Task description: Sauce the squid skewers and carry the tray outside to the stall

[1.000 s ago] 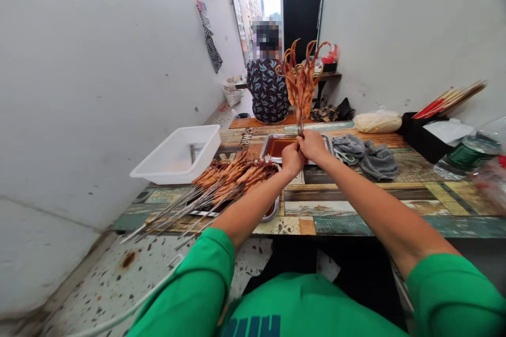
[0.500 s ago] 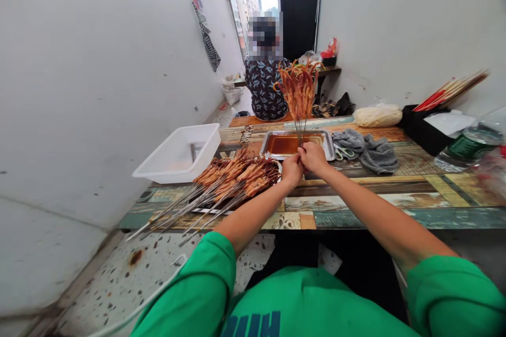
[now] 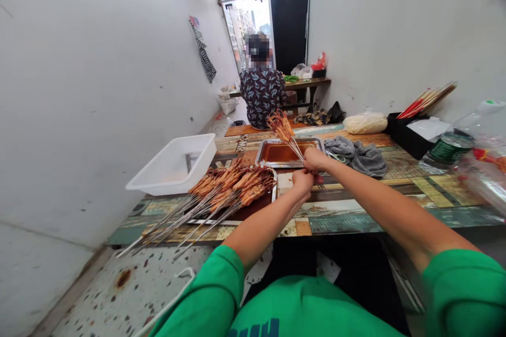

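My right hand (image 3: 315, 159) is closed around the metal sticks of a bunch of skewers (image 3: 281, 127) threaded with reddish-brown, stringy meat. The bunch tilts up and to the left, its food end over a metal tray of dark red sauce (image 3: 265, 152). Just below, my left hand (image 3: 302, 181) is closed at the lower part of the same sticks, whose ends poke out to the right. More loaded skewers (image 3: 233, 184) lie piled on a second tray (image 3: 274, 195) to the left, their bare sticks hanging past the table edge.
A white plastic tub (image 3: 169, 166) stands left of the pile. Grey cloths (image 3: 366, 158) and scissors (image 3: 336, 157) lie right of the sauce tray. Farther right are a pale bag (image 3: 366, 122), a black box (image 3: 409, 137) and a water bottle (image 3: 446, 150). A person (image 3: 261, 95) sits beyond the table.
The bunch of skewers has gone from upright to leaning left, and its food end is lower, over the sauce tray. Both hands have shifted slightly right and still hold the sticks.
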### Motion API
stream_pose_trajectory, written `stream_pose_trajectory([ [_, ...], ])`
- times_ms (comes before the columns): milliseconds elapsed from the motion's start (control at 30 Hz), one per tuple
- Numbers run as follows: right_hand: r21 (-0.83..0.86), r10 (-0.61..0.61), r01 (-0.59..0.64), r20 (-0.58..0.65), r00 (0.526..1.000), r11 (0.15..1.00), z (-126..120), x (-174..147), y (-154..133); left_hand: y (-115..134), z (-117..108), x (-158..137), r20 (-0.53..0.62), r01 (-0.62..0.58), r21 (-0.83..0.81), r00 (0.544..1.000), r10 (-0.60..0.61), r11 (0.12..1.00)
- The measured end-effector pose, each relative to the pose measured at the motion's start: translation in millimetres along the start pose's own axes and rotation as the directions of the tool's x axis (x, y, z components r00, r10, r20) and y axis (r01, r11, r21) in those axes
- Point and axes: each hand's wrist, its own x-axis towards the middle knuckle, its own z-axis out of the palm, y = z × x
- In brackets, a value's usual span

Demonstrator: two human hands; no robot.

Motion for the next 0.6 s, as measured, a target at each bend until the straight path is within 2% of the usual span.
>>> stream_pose_trajectory([
  [100,0.022,0.037,-0.039,0.091,0.995,0.999,5.4,-4.1,11.8,-5.0,13.2,-9.5,0.000,0.135,-0.115,0.991,-0.136,0.984],
  [167,0.047,0.063,-0.070,0.137,0.989,0.996,9.2,-5.9,17.8,-7.8,20.5,-11.7,0.003,0.176,-0.139,0.984,-0.177,0.975],
  [333,0.177,0.125,-0.166,0.223,0.967,0.970,12.4,-5.2,31.4,-9.8,27.7,-10.3,0.006,0.218,-0.125,0.976,-0.218,0.968],
  [400,0.259,0.142,-0.211,0.262,0.955,0.943,12.5,-3.2,39.0,-6.3,20.3,-11.3,0.064,0.221,-0.026,0.974,-0.219,0.975],
  [433,0.302,0.148,-0.234,0.282,0.948,0.924,13.1,-1.8,43.3,-3.3,14.1,-12.5,0.097,0.178,0.079,0.978,-0.185,0.981],
  [467,0.346,0.151,-0.256,0.301,0.942,0.903,14.3,-0.3,47.6,0.3,6.9,-13.9,0.134,0.082,0.210,0.985,-0.112,0.974],
  [500,0.390,0.152,-0.274,0.316,0.936,0.879,16.3,1.4,51.7,4.5,-0.7,-15.3,0.186,-0.066,0.353,0.982,-0.001,0.933],
  [533,0.433,0.149,-0.288,0.327,0.933,0.854,19.1,3.3,55.3,9.1,-7.9,-16.3,0.253,-0.251,0.473,0.957,0.143,0.845],
  [567,0.477,0.141,-0.296,0.333,0.932,0.827,22.5,5.4,58.4,13.6,-14.1,-16.9,0.353,-0.436,0.548,0.894,0.276,0.714],
  [600,0.527,0.127,-0.295,0.330,0.935,0.797,26.2,7.6,60.7,17.8,-18.7,-16.7,0.464,-0.588,0.584,0.808,0.364,0.560],
])
